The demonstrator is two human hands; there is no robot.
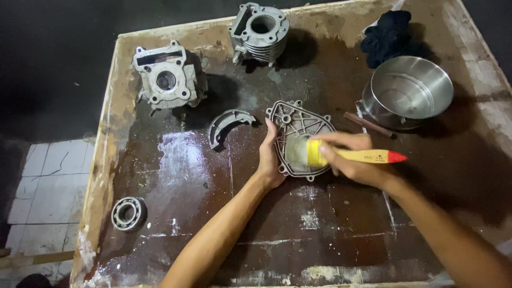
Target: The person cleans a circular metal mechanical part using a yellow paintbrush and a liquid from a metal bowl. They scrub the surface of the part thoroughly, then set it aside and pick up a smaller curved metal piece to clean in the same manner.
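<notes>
A round steel bearing [128, 213] lies alone near the left edge of a wet, stained wooden surface [341, 234], well apart from the other parts. Toward the far left corner sits a grey metal cylinder head [168, 77], and to its right, at the far edge, a finned engine cylinder [260, 31] stands with its bore facing up. A curved brake shoe [228, 126] rests between the cylinder head and the centre of the surface. At the centre lies a flat, ribbed metal engine cover [296, 140]. The left hand [269, 160] presses against the cover's left rim, fingers stretched along its edge, grip open rather than closed around it. The right hand [349, 157] is closed around a paintbrush [354, 156] with a yellow handle and red tip, its pale bristles lying on the cover's face. Just beyond that hand a thin brown stick [369, 125] leans by a shiny steel bowl [408, 93], and a dark cloth [388, 34] is bunched at the far right corner.
</notes>
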